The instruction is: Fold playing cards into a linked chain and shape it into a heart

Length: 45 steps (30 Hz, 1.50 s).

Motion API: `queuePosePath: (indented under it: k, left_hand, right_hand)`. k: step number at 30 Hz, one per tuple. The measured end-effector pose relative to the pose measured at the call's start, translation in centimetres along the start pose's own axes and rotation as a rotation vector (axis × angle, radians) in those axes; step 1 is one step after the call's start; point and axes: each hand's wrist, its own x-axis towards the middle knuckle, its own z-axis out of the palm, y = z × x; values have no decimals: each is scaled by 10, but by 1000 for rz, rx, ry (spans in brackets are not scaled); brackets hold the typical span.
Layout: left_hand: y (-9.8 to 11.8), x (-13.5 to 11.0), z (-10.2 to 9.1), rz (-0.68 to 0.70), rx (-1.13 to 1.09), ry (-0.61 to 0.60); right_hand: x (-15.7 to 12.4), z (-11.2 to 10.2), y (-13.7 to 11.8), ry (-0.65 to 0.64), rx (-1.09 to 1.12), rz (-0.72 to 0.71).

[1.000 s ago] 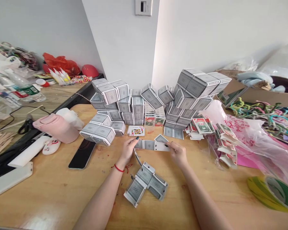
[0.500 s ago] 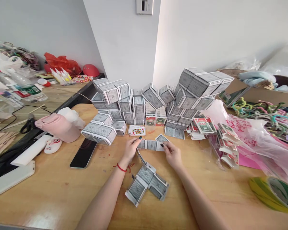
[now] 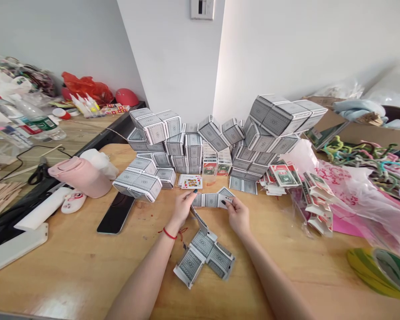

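Between my hands stretches a strip of joined playing cards [image 3: 209,200], with grey patterned backs showing. My left hand [image 3: 184,205] pinches its left end, where another folded card hangs down toward me. At the right end my right hand [image 3: 237,212] grips a card whose white face and black corner mark show. Below my hands a cross-like piece of folded playing cards [image 3: 203,246] lies on the table, close to the hanging card; whether they are joined I cannot tell. Behind the strip, a small stack of playing cards [image 3: 190,182] lies face up.
Blocks built from cards [image 3: 136,180] are stacked along the back. A phone [image 3: 116,213] and a pink bottle [image 3: 82,175] lie to the left. On the right are red-and-green card boxes [image 3: 282,174], a plastic bag [image 3: 350,182] and a green-yellow tape roll [image 3: 363,269].
The right end of the strip has turned a little, so its card's white face and corner mark now show more. The hanging card has shifted slightly. Both hands keep their grip.
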Motion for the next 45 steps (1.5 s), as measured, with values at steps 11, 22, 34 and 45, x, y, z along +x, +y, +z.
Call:
queuePosePath:
  k: [11, 22, 34, 45]
  left_hand:
    - [-2, 0, 5, 1, -25, 17]
    - [-3, -7, 8, -75, -112, -264]
    - [5, -5, 7, -199, -270, -204]
    - [3, -11, 16, -232, -280, -269]
  right_hand:
    - [0, 4, 1, -13, 55, 44]
    - [-7, 10, -4, 197, -224, -91]
    - [5, 11, -16, -105, 867, 229]
    - [-1, 10, -38, -340, 1024, 297]
